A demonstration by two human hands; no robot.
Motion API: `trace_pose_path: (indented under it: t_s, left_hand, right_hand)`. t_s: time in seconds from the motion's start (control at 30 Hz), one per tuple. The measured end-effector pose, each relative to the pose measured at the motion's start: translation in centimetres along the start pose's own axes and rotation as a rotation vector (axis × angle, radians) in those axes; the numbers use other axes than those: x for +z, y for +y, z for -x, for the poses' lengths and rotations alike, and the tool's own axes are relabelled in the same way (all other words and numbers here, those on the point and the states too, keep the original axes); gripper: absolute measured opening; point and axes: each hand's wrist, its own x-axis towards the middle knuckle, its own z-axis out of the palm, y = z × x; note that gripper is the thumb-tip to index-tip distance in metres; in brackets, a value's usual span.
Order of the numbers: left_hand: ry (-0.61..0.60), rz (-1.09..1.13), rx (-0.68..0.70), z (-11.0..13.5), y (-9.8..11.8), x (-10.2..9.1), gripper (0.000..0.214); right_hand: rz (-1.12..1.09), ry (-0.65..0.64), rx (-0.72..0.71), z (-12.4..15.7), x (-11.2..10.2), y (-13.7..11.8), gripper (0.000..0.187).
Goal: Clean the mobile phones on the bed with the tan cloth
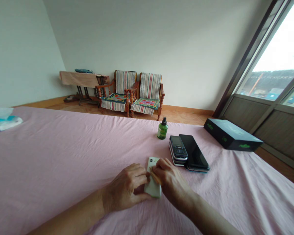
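My left hand (127, 191) has its grip closed round the white phone (153, 189), fingers curled over its left edge and thumb beneath, tilting it up off the pink-covered bench (63, 156) near the front edge, right of the middle; my right hand (172, 182) pinches a small tan piece (155, 178) between thumb and fingertips, pressed to the phone's face; I cannot tell what the piece is made of. To do this well, I judge the left grip should brace the phone by its sides only, so the face stays bare; the right should press lightly and work in short strokes, since a hard push could twist the phone out of the left. Just beyond, toward the far right, lie a keypad phone (178, 148) stacked on others and a black smartphone (194, 152), touching side by side; a green bottle (162, 129) stands behind them; a black box (231, 134) overhangs the right edge.
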Motion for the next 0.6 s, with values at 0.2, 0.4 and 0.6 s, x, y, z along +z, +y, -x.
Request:
trace_pose_path:
  t_s: [0.2,0.4,0.6]
  left_hand:
    - [0.064,-0.030,0.016,0.1,0.3,0.3,0.017]
    - [0.042,-0.045,-0.043,0.3,1.1,0.4,0.017]
    - [0.033,-0.029,-0.079,0.4,1.4,0.6,0.016]
  right_hand:
    - [0.091,0.055,0.049,-3.4,1.3,2.2,0.020]
    - [0.072,0.080,0.026,-2.6,1.5,1.9,0.019]
    - [-0.102,0.159,-0.050,2.2,1.0,-1.3,0.023]
